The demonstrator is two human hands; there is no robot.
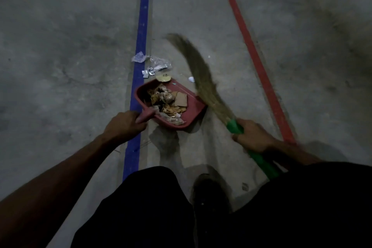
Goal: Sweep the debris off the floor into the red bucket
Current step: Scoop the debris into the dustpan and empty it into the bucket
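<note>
Head view, looking down at a concrete floor in dim light. Person crouches; left hand has its fingers curled round the handle of a red dustpan, which sits on the floor just beside the blue floor line. Right hand grips the green handle of a grass broom, fingers wrapped round it; the bristles are motion-blurred and sweep up and to the left past the pan's right edge.

Progress, as a judgement: roughly midway. The pan already holds a good pile of debris, cardboard scraps, brown bits, crumpled paper. Not yet collected: crinkled clear wrappers on the floor just beyond the pan's mouth, one wrapper piece lying on the blue line, a small foil bit near them, a pale round scrap touching the pan's front lip, and a small white scrap between the pan and the bristles.

No red bucket is in view, so where it stands cannot be told; nothing here shows any debris dumped into it. Left to do, likely: pull the remaining pieces into the pan, then carry the pan to the bucket and tip it. A red floor line runs on the right, well apart from the litter.
</note>
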